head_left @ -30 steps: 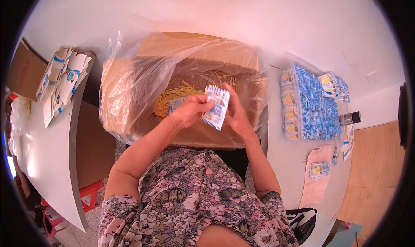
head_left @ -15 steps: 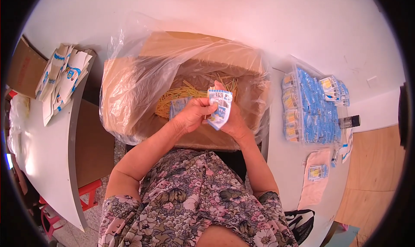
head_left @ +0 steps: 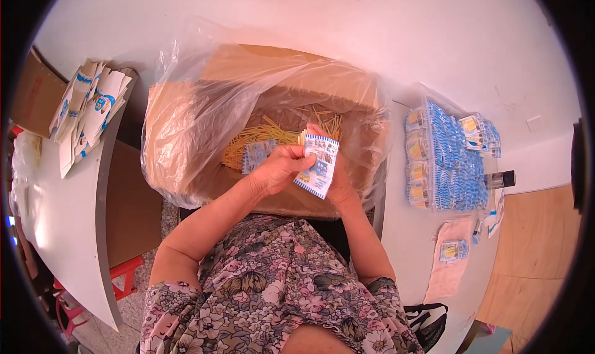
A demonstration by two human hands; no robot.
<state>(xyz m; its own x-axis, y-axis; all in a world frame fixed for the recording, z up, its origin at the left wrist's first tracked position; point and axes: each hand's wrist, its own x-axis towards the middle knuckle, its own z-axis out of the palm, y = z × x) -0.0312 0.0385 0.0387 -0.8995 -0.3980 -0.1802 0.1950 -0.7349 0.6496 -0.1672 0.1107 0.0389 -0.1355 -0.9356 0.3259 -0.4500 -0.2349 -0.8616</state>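
Above the carton, both hands are closed on a small blue-and-white printed packet (head_left: 320, 174). My left hand (head_left: 277, 170) pinches its left edge, with the thumb on the printed face. My right hand (head_left: 340, 183) wraps the packet from behind and the right, and most of its fingers are hidden. Thin yellow sticks (head_left: 302, 138) show at the packet's upper left edge. Below, the cardboard carton (head_left: 288, 55) has a clear plastic liner (head_left: 186, 137) and holds a loose heap of yellow sticks (head_left: 266, 131). Another blue-and-white packet (head_left: 255, 156) lies on that heap, left of my hands.
On the right table a clear plastic bin (head_left: 416, 200) holds rows of blue-striped packets. Beside it lies a black-capped bottle (head_left: 501, 179). Nearer me, a packet (head_left: 454, 250) rests on a pink cloth (head_left: 443, 279). Flat white printed cartons (head_left: 99, 106) are stacked on the left table (head_left: 68, 211).
The packet in my hands has straightened from curled to flatter, showing more of its printed face. It sits slightly lower and to the right.
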